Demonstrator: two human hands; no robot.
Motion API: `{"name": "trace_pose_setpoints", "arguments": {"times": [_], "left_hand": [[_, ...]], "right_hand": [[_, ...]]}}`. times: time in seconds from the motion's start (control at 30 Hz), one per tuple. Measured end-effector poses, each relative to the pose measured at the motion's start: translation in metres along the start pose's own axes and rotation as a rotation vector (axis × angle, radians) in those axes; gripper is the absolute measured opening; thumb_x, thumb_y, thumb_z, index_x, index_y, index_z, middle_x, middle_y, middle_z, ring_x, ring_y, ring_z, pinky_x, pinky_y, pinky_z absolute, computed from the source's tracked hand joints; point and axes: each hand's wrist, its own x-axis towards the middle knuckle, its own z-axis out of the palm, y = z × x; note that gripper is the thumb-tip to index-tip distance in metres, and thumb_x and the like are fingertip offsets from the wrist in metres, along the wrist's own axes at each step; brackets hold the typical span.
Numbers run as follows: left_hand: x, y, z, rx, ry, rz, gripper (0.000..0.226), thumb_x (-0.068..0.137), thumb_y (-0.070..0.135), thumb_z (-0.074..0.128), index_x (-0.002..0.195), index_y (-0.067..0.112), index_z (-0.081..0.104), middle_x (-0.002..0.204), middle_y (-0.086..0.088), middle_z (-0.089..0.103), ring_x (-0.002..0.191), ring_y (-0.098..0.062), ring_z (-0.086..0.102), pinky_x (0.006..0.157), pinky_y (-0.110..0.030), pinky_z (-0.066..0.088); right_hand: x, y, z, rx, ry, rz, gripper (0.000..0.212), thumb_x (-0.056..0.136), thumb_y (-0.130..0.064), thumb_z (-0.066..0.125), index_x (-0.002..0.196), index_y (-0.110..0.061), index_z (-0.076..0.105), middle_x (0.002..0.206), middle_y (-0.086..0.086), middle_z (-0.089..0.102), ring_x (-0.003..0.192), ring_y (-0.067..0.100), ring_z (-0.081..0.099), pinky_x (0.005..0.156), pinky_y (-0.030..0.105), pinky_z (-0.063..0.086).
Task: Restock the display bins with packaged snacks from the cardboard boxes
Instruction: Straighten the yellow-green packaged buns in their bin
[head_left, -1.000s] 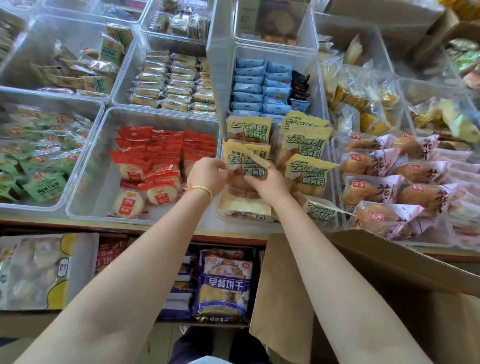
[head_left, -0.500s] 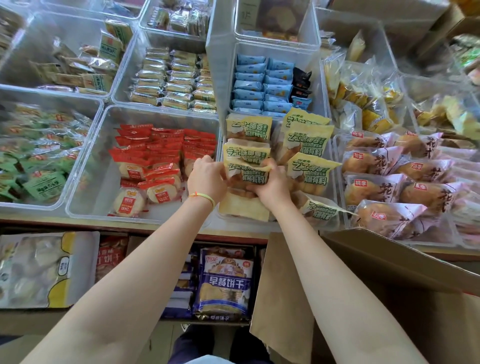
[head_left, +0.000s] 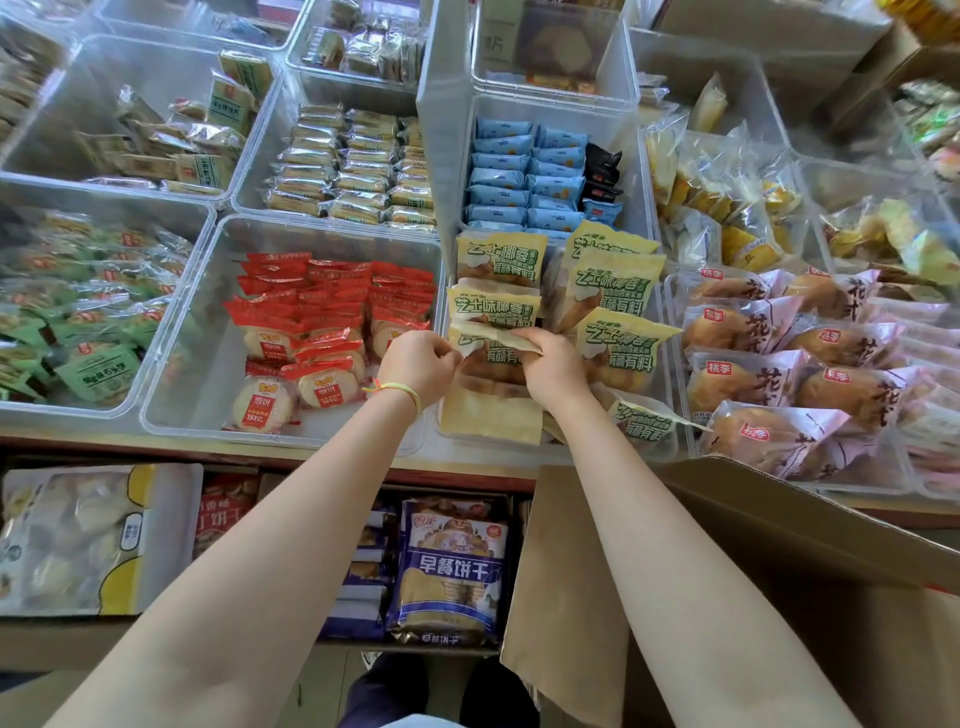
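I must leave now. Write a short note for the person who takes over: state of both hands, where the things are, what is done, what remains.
Left hand and right hand both pinch the top edge of one yellow snack pack, held over the front of the narrow clear bin.
Done: several yellow packs already stand in that bin.
Left: set this pack down in line, then take more from the open cardboard box at lower right; its contents are hidden.

clear plastic bins, glossy film snack packets (crinkled), matt cardboard box

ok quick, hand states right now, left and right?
Left hand: closed, pinching the left edge of a yellow snack packet.
Right hand: closed, gripping the same packet's right side.
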Motion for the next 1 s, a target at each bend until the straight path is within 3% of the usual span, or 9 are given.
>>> {"name": "trace_pose_setpoints", "arguments": {"times": [0.1, 0.23, 0.33, 0.43, 0.57, 0.67, 0.77, 0.9, 1.0], "left_hand": [[0.003, 0.001, -0.004, 0.049, -0.072, -0.003, 0.025, 0.092, 0.026, 0.063, 0.076, 0.011, 0.075, 0.092, 0.001, 0.074, 0.078, -0.021, 0.066, 0.073, -0.035, 0.057], [0.014, 0.009, -0.016, 0.072, -0.13, -0.065, 0.025, 0.087, 0.024, 0.062, 0.07, 0.01, 0.072, 0.076, -0.002, 0.069, 0.071, -0.022, 0.064, 0.064, -0.03, 0.053], [0.019, 0.01, -0.024, -0.217, 0.042, -0.156, 0.019, 0.084, 0.019, 0.049, 0.08, 0.013, 0.066, 0.078, -0.003, 0.066, 0.073, -0.023, 0.063, 0.065, -0.035, 0.053], [0.026, 0.014, -0.023, -0.519, 0.093, -0.182, 0.029, 0.086, 0.011, 0.043, 0.098, 0.017, 0.069, 0.094, -0.004, 0.07, 0.076, -0.02, 0.061, 0.067, -0.036, 0.055], [0.035, 0.02, -0.018, -0.38, -0.009, -0.111, 0.036, 0.084, 0.015, 0.054, 0.118, 0.015, 0.069, 0.105, -0.004, 0.071, 0.088, -0.019, 0.064, 0.083, -0.036, 0.056], [0.046, 0.021, -0.018, -0.295, -0.009, -0.103, 0.018, 0.087, 0.02, 0.065, 0.099, 0.01, 0.075, 0.087, -0.005, 0.071, 0.077, -0.018, 0.06, 0.075, -0.032, 0.052], [0.054, 0.025, -0.022, -0.295, 0.013, -0.077, 0.017, 0.088, 0.027, 0.069, 0.085, 0.012, 0.075, 0.071, 0.001, 0.064, 0.071, -0.016, 0.056, 0.068, -0.028, 0.045], [0.056, 0.026, -0.019, -0.38, 0.054, -0.085, 0.021, 0.087, 0.031, 0.071, 0.1, 0.015, 0.077, 0.089, 0.001, 0.072, 0.083, -0.013, 0.063, 0.08, -0.028, 0.051], [0.061, 0.029, -0.017, -0.394, 0.074, -0.106, 0.019, 0.086, 0.032, 0.071, 0.098, 0.019, 0.078, 0.087, 0.001, 0.073, 0.083, -0.014, 0.065, 0.08, -0.028, 0.053]], "right_hand": [[0.0, -0.003, -0.002, 0.006, -0.016, 0.018, 0.037, 0.099, -0.006, 0.047, 0.124, -0.023, 0.068, 0.127, 0.007, 0.065, 0.118, 0.027, 0.057, 0.09, 0.026, 0.042], [-0.004, -0.021, -0.013, 0.04, -0.061, 0.049, 0.038, 0.097, -0.014, 0.049, 0.131, -0.02, 0.064, 0.134, 0.003, 0.059, 0.124, 0.023, 0.053, 0.093, 0.026, 0.04], [-0.009, -0.035, -0.027, 0.23, -0.09, 0.091, 0.044, 0.092, -0.029, 0.056, 0.134, -0.018, 0.055, 0.128, -0.001, 0.052, 0.118, 0.016, 0.048, 0.095, 0.033, 0.038], [-0.005, -0.04, -0.03, 0.48, 0.019, 0.184, 0.033, 0.094, -0.033, 0.055, 0.122, -0.016, 0.05, 0.108, -0.004, 0.053, 0.099, 0.012, 0.05, 0.079, 0.035, 0.037], [0.011, -0.041, -0.024, 0.32, 0.064, 0.25, 0.037, 0.09, -0.019, 0.058, 0.124, -0.019, 0.043, 0.109, 0.004, 0.056, 0.088, 0.017, 0.057, 0.071, 0.033, 0.047], [0.024, -0.041, -0.022, 0.357, 0.077, 0.27, 0.042, 0.09, -0.014, 0.061, 0.13, -0.017, 0.048, 0.118, 0.004, 0.058, 0.094, 0.016, 0.057, 0.075, 0.03, 0.047], [0.033, -0.047, -0.027, 0.389, 0.114, 0.237, 0.032, 0.094, -0.016, 0.062, 0.126, -0.015, 0.055, 0.117, 0.0, 0.06, 0.1, 0.016, 0.057, 0.078, 0.027, 0.043], [0.041, -0.052, -0.03, 0.288, 0.093, 0.189, 0.027, 0.1, -0.021, 0.053, 0.125, -0.018, 0.063, 0.117, -0.002, 0.062, 0.103, 0.019, 0.058, 0.08, 0.028, 0.041], [0.048, -0.06, -0.031, 0.139, 0.053, 0.212, 0.028, 0.103, -0.023, 0.046, 0.123, -0.016, 0.064, 0.111, 0.003, 0.064, 0.092, 0.022, 0.059, 0.079, 0.029, 0.043]]}}
